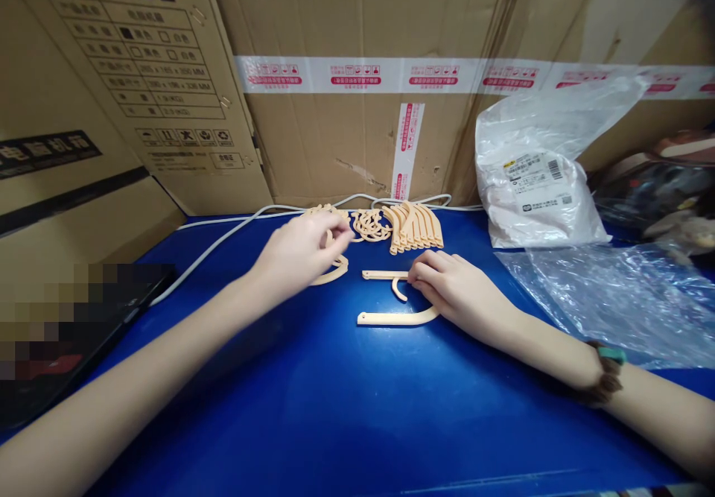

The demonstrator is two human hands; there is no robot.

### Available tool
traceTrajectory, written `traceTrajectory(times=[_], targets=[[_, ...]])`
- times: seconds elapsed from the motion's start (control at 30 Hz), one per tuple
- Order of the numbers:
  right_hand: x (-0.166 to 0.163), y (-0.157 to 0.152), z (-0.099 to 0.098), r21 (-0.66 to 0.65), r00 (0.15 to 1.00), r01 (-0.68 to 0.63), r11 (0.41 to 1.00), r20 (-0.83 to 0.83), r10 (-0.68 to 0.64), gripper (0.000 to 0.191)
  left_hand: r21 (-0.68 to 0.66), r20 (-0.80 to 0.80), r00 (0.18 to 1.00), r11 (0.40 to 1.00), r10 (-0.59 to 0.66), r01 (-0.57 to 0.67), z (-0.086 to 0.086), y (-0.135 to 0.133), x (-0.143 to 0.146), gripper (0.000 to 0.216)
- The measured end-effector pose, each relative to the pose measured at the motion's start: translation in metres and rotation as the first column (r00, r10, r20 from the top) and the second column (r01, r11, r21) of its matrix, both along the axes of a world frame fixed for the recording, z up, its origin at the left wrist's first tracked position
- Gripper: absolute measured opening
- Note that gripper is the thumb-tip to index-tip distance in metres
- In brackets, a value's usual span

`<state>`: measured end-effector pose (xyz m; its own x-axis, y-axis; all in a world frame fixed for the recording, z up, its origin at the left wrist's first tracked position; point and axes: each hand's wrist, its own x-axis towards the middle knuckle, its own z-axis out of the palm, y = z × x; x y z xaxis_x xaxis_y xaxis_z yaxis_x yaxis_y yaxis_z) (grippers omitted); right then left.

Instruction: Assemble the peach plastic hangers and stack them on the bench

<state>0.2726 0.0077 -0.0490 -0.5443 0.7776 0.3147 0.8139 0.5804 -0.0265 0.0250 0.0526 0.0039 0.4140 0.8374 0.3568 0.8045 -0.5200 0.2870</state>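
Way out left of our left hand (pixel 296 255) we've got a dark device (pixel 33 400) lying on the blue table (pixel 313 407), with a white cable (pixel 206 262) between the two; the hand itself has thumb and fingers curled toward each other, and we can't tell if anything's pinched in there; a curved pale piece (pixel 334 275) pokes out just under it; off past its fingertips there's a pile of small hook pieces (pixel 372 225), then a fanned stack of curved arms (pixel 421 229) beyond our right hand (pixel 461 288); left of that right hand lie a straight strip (pixel 383 275), a little hook (pixel 398 288) and a bent arm (pixel 394 319); its fingers are bunched over the strip's end, gripping or just touching, can't tell; further right of it, a white bag (pixel 536 199) and a clear plastic sheet (pixel 608 299).
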Motion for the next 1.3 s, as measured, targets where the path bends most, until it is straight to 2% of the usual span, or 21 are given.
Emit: traceTrajectory(times=[0.07,0.1,0.2,0.3,0.43,0.57,0.67,0.87,1.03,1.13,1.3], targets=[[-0.001,-0.003,0.003,0.025,1.0,-0.018,1.0,-0.004,0.018,0.018,0.001,-0.051,0.977,0.978,0.208,-0.208,0.005,0.019,-0.006,0.026],[-0.002,-0.006,0.005,0.042,0.999,-0.041,0.998,-0.006,0.041,0.019,-0.004,-0.068,0.961,0.963,0.268,-0.269,0.006,0.029,-0.01,0.026],[-0.006,-0.013,0.008,0.069,0.986,-0.169,0.983,0.003,0.169,0.025,-0.033,-0.105,0.921,0.925,0.374,-0.379,0.006,0.056,-0.023,0.023],[-0.01,-0.019,0.007,0.051,0.961,-0.277,0.959,0.023,0.276,0.03,-0.111,-0.141,0.887,0.883,0.44,-0.456,0.0,0.078,-0.034,0.032],[-0.014,-0.022,0.003,0.039,0.943,-0.333,0.942,0.024,0.332,0.03,-0.195,-0.156,0.882,0.862,0.444,-0.468,-0.011,0.093,-0.041,0.039],[-0.016,-0.021,0.004,-0.009,0.938,-0.346,0.938,0.021,0.346,0.026,-0.224,-0.141,0.885,0.856,0.445,-0.466,-0.018,0.097,-0.043,0.036],[-0.017,-0.023,0.008,-0.016,0.931,-0.363,0.932,0.046,0.363,0.024,-0.223,-0.127,0.886,0.858,0.446,-0.463,-0.018,0.097,-0.043,0.034],[-0.017,-0.026,0.007,0.06,0.928,-0.372,0.926,0.058,0.369,0.024,-0.19,-0.1,0.878,0.857,0.469,-0.479,-0.015,0.093,-0.039,0.032],[-0.015,-0.026,0.005,0.083,0.931,-0.364,0.928,0.075,0.358,0.023,-0.159,-0.026,0.89,0.877,0.455,-0.453,-0.015,0.094,-0.038,0.03],[-0.015,-0.027,0.005,0.085,0.937,-0.345,0.935,0.086,0.338,0.023,-0.106,0.049,0.905,0.903,0.423,-0.417,-0.004,0.093,-0.041,0.026],[-0.014,-0.028,0.002,0.07,0.943,-0.326,0.943,0.092,0.319,0.022,0.116,0.203,0.933,0.939,0.296,-0.323,0.035,0.068,-0.046,0.026]])
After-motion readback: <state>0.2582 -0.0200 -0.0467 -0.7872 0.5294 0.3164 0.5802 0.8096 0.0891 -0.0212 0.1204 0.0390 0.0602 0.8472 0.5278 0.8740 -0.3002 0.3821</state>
